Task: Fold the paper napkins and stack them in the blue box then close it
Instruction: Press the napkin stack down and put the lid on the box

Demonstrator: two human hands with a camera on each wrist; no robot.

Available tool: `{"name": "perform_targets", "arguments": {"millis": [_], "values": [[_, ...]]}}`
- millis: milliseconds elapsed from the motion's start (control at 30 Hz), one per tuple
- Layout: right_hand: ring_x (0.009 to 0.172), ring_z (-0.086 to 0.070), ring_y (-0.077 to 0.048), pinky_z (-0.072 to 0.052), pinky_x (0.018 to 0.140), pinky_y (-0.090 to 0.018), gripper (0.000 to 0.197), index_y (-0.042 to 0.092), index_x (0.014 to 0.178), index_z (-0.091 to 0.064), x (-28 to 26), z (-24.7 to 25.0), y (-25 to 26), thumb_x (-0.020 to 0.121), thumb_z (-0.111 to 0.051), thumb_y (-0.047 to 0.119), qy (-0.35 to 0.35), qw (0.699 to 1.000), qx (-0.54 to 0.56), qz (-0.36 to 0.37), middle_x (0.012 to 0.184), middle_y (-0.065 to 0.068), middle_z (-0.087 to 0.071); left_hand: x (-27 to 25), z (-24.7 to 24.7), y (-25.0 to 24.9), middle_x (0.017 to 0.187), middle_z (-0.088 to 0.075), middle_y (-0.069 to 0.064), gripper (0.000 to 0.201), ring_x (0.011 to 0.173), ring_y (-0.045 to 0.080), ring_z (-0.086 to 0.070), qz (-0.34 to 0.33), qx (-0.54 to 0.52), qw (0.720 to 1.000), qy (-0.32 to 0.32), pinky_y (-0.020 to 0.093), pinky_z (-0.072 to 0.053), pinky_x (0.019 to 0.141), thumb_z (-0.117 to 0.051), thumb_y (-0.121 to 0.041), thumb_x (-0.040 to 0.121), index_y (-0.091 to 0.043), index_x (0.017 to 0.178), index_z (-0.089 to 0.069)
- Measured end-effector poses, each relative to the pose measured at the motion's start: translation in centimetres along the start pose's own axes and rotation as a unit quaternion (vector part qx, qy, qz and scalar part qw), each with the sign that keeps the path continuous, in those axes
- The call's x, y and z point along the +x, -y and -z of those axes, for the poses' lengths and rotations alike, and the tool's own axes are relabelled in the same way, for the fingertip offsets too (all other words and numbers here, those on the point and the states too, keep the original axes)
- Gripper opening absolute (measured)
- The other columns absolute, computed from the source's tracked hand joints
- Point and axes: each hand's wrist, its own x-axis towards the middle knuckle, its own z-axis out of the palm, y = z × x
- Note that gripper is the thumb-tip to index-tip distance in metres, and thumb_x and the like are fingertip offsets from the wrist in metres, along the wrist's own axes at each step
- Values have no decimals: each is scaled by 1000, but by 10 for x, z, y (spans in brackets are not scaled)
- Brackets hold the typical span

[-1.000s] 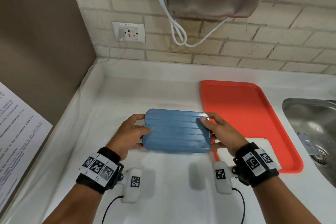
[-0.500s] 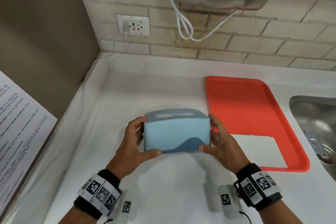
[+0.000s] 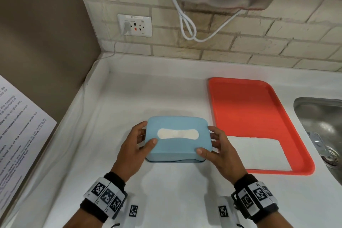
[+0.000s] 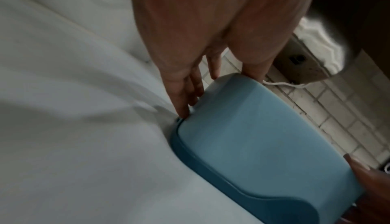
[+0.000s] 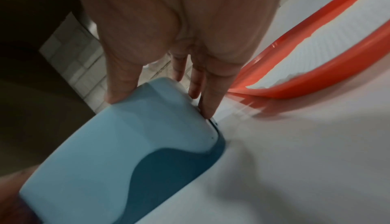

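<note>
The counter (image 3: 166, 200) is filling the frame, the red tray (image 3: 249, 109) sitting at right with one napkin (image 3: 259, 153) still lying on it. The box (image 3: 177, 137), ribbed base up a second ago, is now standing slot-up at centre, so it looks closed and turned over. Left hand (image 3: 133, 150) and right hand (image 3: 220, 152) are clasping its ends, thumbs on top, fingers curling round the sides.

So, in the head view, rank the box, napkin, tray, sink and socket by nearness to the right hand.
1. Box, held by the right hand.
2. Napkin, just right.
3. Tray, under the napkin.
4. Sink, far right.
5. Socket, on the wall.
</note>
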Motion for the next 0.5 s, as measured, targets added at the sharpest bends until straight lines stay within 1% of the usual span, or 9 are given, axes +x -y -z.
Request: {"name": "perform_targets", "arguments": {"millis": [67,133,200,233,300,367,400,433,500], "values": [[113,-63,-7,-56,85,-23,92,37,140,-43,0,1,0,62,-86,60,3,1000,-4,-6,125,7,-61,2,1,-2,131,-61,-17,52,117,0,-63,0,20,1000,1,13,-52,88,-78,-39,89,-51,130,-48],[113,-63,-10,-54,81,-18,88,36,139,-42,1,3,2,67,-90,52,19,1000,-13,-16,122,5,-61,3,4,-4,131,-61,-15,52,118,4,-62,11,27,1000,10,13,-52,86,-77,-29,91,-48,130,-48],[110,-62,-9,-53,77,-17,84,36,137,-42,4,5,7,68,-88,49,30,999,-30,-28,124,6,-58,6,7,-8,131,-60,-12,53,118,9,-62,14,55,998,24,20,-51,91,-78,-29,90,-45,131,-47],[108,-61,-7,-53,76,-18,82,36,136,-43,3,6,8,68,-86,52,26,997,-63,-25,128,7,-54,6,10,-12,131,-57,-11,55,118,11,-60,2,106,994,18,28,-51,95,-79,-30,90,-42,134,-48],[109,-55,-6,-50,77,-18,74,35,132,-49,1,7,9,70,-77,65,-22,975,-216,50,131,12,-48,10,12,-26,128,-55,-10,52,112,13,-57,-78,239,968,-19,37,-50,94,-79,-32,89,-36,135,-54],[110,-48,-7,-46,77,-20,56,32,122,-60,-1,4,13,77,-69,65,-49,933,-318,162,126,12,-52,16,7,-43,114,-63,-13,32,102,14,-60,-186,320,929,-14,35,-49,84,-74,-34,89,-34,120,-66],[108,-48,-8,-45,76,-19,47,32,115,-65,0,2,17,80,-65,63,-42,924,-329,192,121,13,-57,21,3,-53,104,-66,-16,21,96,13,-62,-212,350,912,10,33,-47,79,-73,-36,90,-35,110,-70],[105,-50,-9,-46,76,-21,40,33,110,-69,0,0,21,83,-61,61,-30,917,-339,207,115,14,-61,26,-2,-61,97,-67,-18,12,94,13,-63,-217,378,899,40,30,-42,76,-73,-38,91,-36,104,-73],[100,-56,-12,-52,77,-30,38,34,104,-72,4,-1,26,86,-54,62,-2,912,-359,200,108,16,-67,38,-11,-70,95,-67,-18,8,94,10,-60,-195,413,884,101,24,-36,73,-73,-41,93,-39,100,-75]]}}
